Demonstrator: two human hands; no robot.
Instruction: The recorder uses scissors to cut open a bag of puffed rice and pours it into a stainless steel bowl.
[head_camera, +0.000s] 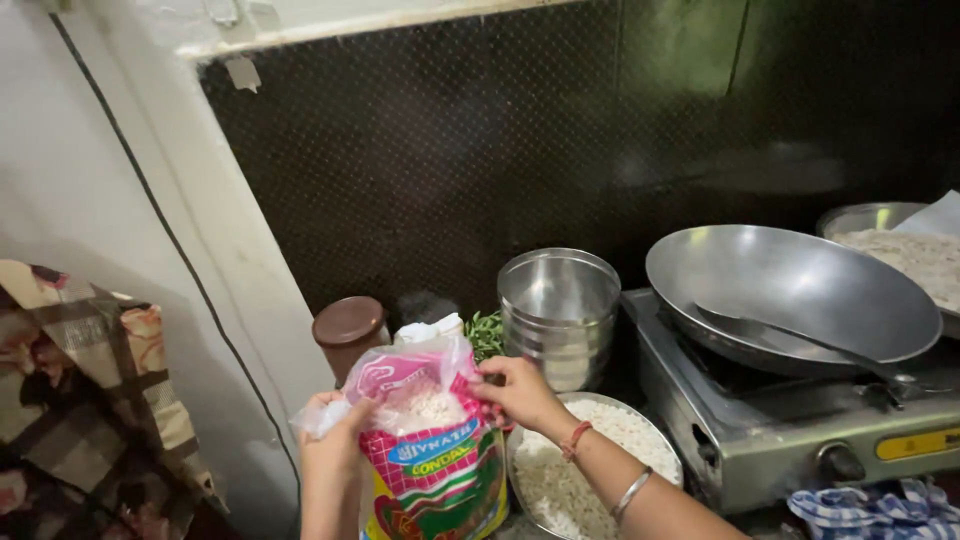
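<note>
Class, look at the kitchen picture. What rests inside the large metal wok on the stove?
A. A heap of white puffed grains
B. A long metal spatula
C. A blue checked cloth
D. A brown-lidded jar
B: a long metal spatula lies in the otherwise bare wok on the stove, while the puffed grains sit in the plate by the right hand and in the printed bag that both hands, the left hand too, hold open.

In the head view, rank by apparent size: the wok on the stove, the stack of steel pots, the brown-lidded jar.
1. wok, clearly largest.
2. stack of steel pots.
3. brown-lidded jar, smallest, though partly hidden behind the bag both hands hold.
</note>
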